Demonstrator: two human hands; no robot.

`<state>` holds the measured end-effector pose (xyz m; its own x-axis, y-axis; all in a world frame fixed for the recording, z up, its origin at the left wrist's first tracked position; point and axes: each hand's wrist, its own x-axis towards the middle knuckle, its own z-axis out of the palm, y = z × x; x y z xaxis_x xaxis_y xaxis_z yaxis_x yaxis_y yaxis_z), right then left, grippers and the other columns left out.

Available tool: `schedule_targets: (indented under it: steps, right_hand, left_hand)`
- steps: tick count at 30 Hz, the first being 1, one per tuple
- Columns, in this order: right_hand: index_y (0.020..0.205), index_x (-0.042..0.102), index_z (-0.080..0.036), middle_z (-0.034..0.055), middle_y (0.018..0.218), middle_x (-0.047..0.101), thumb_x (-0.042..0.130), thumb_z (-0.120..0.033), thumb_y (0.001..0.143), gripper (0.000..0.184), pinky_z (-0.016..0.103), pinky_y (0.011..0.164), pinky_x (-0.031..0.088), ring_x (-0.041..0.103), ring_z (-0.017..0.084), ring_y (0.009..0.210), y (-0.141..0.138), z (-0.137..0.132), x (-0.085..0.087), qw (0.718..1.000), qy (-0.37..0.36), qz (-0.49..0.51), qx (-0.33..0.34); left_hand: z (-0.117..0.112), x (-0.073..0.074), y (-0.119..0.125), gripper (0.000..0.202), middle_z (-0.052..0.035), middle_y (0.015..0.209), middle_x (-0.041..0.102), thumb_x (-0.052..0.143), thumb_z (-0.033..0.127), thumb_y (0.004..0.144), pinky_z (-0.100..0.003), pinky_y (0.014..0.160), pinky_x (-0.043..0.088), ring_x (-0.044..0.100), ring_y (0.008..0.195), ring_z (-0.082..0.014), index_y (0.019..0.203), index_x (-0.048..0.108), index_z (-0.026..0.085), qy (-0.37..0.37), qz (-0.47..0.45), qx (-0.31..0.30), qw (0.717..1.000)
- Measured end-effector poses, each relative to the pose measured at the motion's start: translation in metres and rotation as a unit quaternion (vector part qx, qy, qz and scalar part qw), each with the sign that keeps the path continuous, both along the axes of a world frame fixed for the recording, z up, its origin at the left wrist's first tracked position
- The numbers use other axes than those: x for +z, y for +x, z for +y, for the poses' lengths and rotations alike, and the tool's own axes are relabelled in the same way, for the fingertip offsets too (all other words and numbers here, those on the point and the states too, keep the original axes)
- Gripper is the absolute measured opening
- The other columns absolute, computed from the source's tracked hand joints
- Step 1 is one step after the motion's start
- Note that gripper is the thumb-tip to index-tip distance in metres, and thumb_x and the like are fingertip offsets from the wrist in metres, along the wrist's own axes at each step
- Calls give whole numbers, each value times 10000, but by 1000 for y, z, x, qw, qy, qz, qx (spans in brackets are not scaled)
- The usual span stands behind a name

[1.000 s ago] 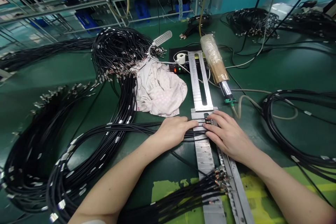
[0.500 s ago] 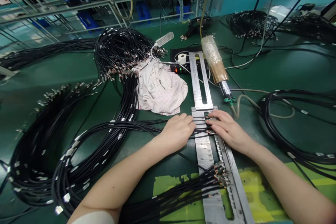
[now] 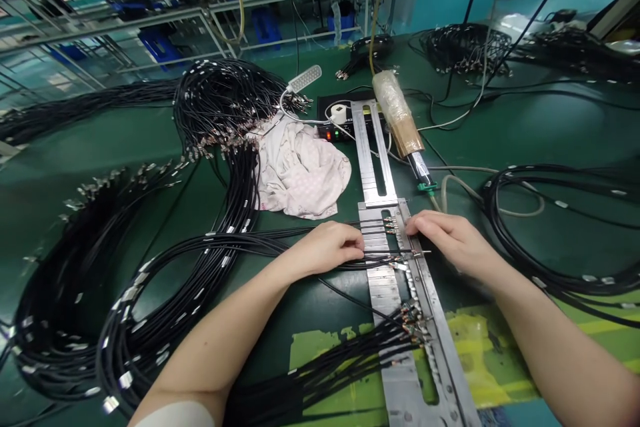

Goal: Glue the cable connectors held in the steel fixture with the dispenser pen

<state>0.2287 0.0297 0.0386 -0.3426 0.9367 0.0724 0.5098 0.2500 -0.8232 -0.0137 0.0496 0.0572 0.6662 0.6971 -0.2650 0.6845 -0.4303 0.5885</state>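
Observation:
A long slotted metal fixture [image 3: 384, 297] runs across the bench in front of me. My left hand [image 3: 327, 248] is closed on black cables [image 3: 280, 233] at its left side. One cable from that hand stretches over the fixture, its thin bare end [image 3: 425, 251] sticking out past the right rail. Other cables lie across the grooves with metal connectors [image 3: 390, 225] at the slot. My right hand [image 3: 447, 237] is by the right rail, fingertips pinched together; whether anything is between them is too small to make out.
More cables with connectors [image 3: 413, 320] lie across the fixture's near part. Large cable bundles [image 3: 225, 100] and a crumpled cloth [image 3: 305, 170] are on the left. A wrapped tool [image 3: 397, 113], a small lamp [image 3: 305, 79] and a black box with lights [image 3: 325, 133] stand behind. A cable coil [image 3: 500, 213] is at right.
My right hand has drawn back to the right from the connectors to the rail's edge, its fingers closing together. Connectors in the slot now show. My left hand has shifted slightly left.

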Motion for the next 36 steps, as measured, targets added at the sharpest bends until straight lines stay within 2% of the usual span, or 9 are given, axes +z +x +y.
schedule_targets:
  steps: [3, 6, 11, 16, 20, 28, 36]
  right_hand:
    - [777, 649, -191, 40, 827, 671, 387, -453, 905, 392, 316, 748, 477, 614, 184, 802, 1, 1, -1, 1000, -7, -12, -5]
    - [771, 651, -197, 38, 821, 675, 378, -454, 906, 399, 312, 738, 480, 615, 183, 794, 0, 1, -1, 1000, -1, -16, -3]
    - [765, 657, -205, 39, 800, 680, 389, -455, 901, 391, 300, 707, 488, 617, 184, 769, -1, 1, -2, 999, 9, -33, -14]
    - [763, 660, -201, 36, 777, 674, 398, -458, 897, 390, 302, 687, 493, 612, 182, 739, -1, 2, -2, 999, 20, -39, -13]
    - [778, 656, -199, 44, 802, 666, 399, -440, 902, 374, 311, 711, 488, 608, 182, 758, -1, 2, 0, 999, 19, -39, -3]
    - [826, 630, -202, 52, 848, 640, 407, -359, 918, 288, 329, 773, 471, 583, 179, 827, -1, 0, -5, 996, 53, -65, 34]
    - [1027, 624, -207, 72, 1002, 620, 405, -284, 920, 256, 383, 863, 464, 539, 201, 964, -6, -3, -9, 985, 112, -116, 61]
  left_hand:
    - [1, -4, 1, 123, 25, 760, 638, 525, 207, 851, -212, 637, 382, 562, 704, -120, 782, 625, 185, 14, -2, 21, 1000]
    - [-3, 0, 1, 143, -5, 811, 633, 479, 181, 870, -244, 678, 400, 564, 763, -148, 796, 602, 178, 100, 55, 35, 993]
    - [-12, 8, -1, 150, -47, 798, 597, 432, 124, 867, -301, 695, 415, 550, 772, -190, 779, 547, 161, 210, 166, 5, 963]
    - [-15, -1, 1, 162, -65, 796, 562, 400, 60, 843, -333, 662, 408, 514, 768, -218, 791, 521, 156, 277, 195, -27, 940]
    - [-17, -5, 1, 181, -67, 789, 537, 377, 46, 844, -341, 681, 403, 484, 759, -213, 793, 512, 156, 286, 180, -42, 940]
    - [-20, 0, 3, 215, -73, 776, 508, 346, 17, 835, -354, 681, 389, 437, 759, -221, 801, 511, 151, 285, 147, -44, 946]
    - [-19, 8, 0, 182, -63, 801, 504, 367, 30, 843, -338, 707, 398, 428, 755, -201, 800, 496, 151, 260, 135, -58, 954]
